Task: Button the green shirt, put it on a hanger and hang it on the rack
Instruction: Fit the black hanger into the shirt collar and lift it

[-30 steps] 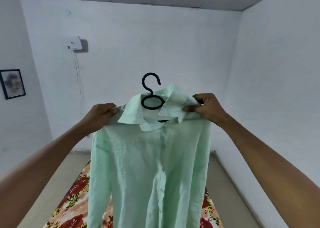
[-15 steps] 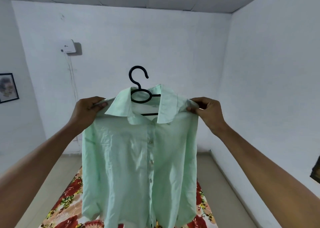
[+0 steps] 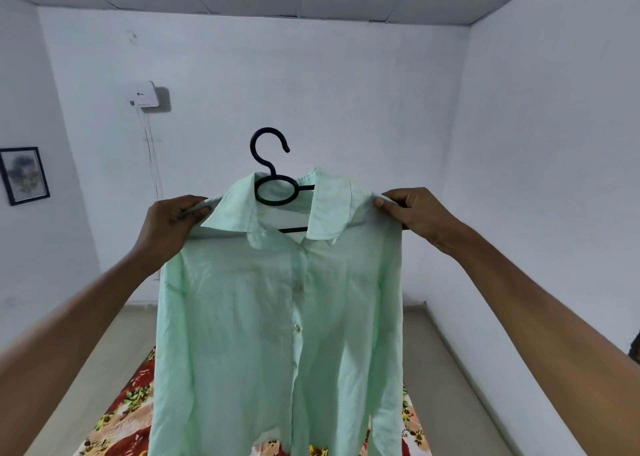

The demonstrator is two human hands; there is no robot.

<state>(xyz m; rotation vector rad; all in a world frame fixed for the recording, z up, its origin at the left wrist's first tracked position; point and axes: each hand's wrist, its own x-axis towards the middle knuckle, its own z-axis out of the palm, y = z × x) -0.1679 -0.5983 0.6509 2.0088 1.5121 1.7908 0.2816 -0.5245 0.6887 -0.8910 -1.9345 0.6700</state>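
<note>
The green shirt (image 3: 277, 317) is held up mid-air on the black hanger (image 3: 273, 178), buttoned down the front; its shoulders are pinched by the left hand (image 3: 169, 227) and right hand (image 3: 415, 213); a floral bedspread (image 3: 128, 414) is seen underneath.

I'm looking into a plain room of a home. White walls carry a framed picture (image 3: 24, 175) at left, and a floral bedspread (image 3: 128, 410) fills the bottom.
</note>
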